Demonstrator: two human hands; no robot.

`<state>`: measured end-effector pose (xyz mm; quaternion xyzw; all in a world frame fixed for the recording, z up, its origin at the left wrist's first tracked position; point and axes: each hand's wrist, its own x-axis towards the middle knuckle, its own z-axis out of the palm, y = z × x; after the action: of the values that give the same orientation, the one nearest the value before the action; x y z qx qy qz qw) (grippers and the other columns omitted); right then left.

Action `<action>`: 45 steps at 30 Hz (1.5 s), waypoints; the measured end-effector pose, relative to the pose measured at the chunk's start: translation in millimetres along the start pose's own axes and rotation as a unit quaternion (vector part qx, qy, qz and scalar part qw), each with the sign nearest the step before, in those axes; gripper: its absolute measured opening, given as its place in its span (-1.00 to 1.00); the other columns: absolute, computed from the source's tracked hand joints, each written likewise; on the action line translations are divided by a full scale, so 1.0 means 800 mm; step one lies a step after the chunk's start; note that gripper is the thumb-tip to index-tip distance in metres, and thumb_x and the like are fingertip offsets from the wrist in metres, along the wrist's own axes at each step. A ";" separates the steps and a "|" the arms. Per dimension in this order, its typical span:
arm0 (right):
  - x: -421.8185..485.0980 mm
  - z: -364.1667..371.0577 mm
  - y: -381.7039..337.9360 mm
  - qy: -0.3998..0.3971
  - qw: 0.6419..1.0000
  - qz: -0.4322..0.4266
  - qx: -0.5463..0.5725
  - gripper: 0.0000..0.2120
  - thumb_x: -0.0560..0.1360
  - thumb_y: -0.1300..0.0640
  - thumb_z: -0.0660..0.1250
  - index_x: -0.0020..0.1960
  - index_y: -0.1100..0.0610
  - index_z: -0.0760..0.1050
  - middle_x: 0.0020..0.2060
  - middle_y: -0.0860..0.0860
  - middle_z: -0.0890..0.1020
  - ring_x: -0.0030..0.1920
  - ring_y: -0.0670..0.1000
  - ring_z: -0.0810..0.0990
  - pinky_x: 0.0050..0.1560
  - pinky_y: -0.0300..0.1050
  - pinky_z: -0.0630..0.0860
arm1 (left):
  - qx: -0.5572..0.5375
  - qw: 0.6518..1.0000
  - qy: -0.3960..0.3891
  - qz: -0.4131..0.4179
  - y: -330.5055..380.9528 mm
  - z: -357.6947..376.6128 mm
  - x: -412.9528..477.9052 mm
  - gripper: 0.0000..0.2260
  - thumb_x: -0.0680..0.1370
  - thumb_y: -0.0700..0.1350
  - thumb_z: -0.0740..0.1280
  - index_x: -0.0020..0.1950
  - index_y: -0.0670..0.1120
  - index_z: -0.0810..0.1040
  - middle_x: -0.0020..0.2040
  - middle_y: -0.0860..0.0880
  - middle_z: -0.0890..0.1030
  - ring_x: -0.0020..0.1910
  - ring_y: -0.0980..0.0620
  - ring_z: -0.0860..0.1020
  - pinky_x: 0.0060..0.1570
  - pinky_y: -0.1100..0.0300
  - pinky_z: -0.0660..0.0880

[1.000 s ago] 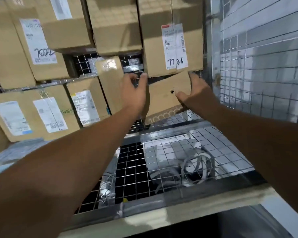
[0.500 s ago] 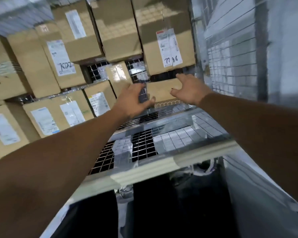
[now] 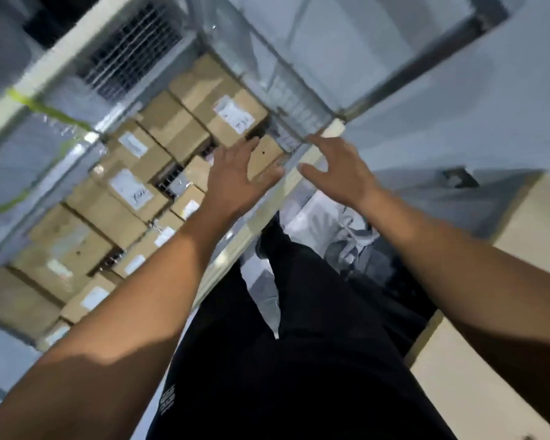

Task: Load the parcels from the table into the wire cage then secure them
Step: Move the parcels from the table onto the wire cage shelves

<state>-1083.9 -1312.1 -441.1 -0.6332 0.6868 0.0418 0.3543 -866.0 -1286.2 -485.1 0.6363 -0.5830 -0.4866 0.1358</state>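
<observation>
- The small parcel (image 3: 265,154) is a plain brown cardboard box with a dark spot on its facing side. It sits at the near right corner of the wire cage (image 3: 131,55), low under a larger labelled box.
- The other parcels (image 3: 178,125) fill the cage in stacked rows. All are brown cardboard and most carry a white label (image 3: 234,114), some with handwritten marks too blurred to read.
- Dark gaps of wire mesh show between some of the boxes.
- The whole view is tilted and smeared by motion, so fine detail is lost.
- The left hand (image 3: 235,176) is stretched forward, palm away, with the fingers straight and slightly spread and nothing in its grip. Its fingertips overlap the left edge of the small parcel, and it cannot be told whether they touch it.
- The right hand (image 3: 340,173) is likewise wide and relaxed, with the fingers extended and the thumb pointing left toward the parcel. It holds nothing, is apart from the box, and hangs over the cream frame bar (image 3: 258,223) at the cage front.
- Both forearms are bare and reach out nearly straight, with the small parcel between the two hands.
- A green strap (image 3: 35,104) crosses an upper bar of the cage.
- Black trousers (image 3: 299,344) fill the lower middle of the view.
- A pale tan surface (image 3: 477,385) lies at the right, too blurred to identify.
</observation>
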 end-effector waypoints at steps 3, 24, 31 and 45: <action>-0.090 -0.003 0.020 0.076 0.993 0.074 0.055 -0.33 0.59 -0.21 0.32 0.62 0.00 0.27 0.55 0.08 0.38 0.53 0.13 0.34 0.53 0.13 0.27 | 0.036 0.996 -0.036 0.072 0.049 0.009 -0.043 -0.22 0.55 0.36 0.33 0.64 -0.01 0.25 0.65 -0.09 0.23 0.64 -0.07 0.10 0.60 -0.15 0.03; -0.801 0.175 0.194 0.528 0.623 0.531 0.226 -0.40 0.58 -0.24 0.29 0.56 -0.05 0.32 0.48 0.03 0.42 0.55 0.14 0.24 0.54 0.18 0.12 | 0.176 0.767 -0.420 0.451 0.287 0.394 -0.473 -0.29 0.56 0.39 0.24 0.63 0.10 0.23 0.65 -0.03 0.20 0.64 -0.03 0.11 0.60 -0.08 0.12; -0.888 0.233 0.181 0.656 0.450 0.541 0.274 -0.43 0.58 -0.17 0.31 0.54 -0.04 0.35 0.43 -0.01 0.41 0.48 0.02 0.27 0.48 0.02 0.28 | 0.164 0.707 -0.503 0.469 0.281 0.470 -0.587 -0.38 0.59 0.28 0.32 0.58 0.06 0.30 0.55 0.00 0.31 0.46 0.15 0.31 0.34 0.25 0.20; -0.893 0.222 0.299 0.652 0.349 0.521 0.425 -0.11 0.56 -0.22 0.40 0.65 -0.25 -0.12 0.54 -0.29 0.17 0.50 -0.22 0.13 0.48 -0.09 0.16 | 0.205 0.562 -0.645 0.475 0.378 0.680 -0.609 -0.32 0.59 0.17 0.40 0.65 0.13 0.18 0.61 0.03 0.30 0.57 0.02 0.29 0.51 0.02 0.28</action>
<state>-1259.6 -575.4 -281.5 0.2602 0.8190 -0.5056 -0.0771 -1399.0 -731.6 -303.2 -0.2058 -0.8173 -0.5002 -0.1987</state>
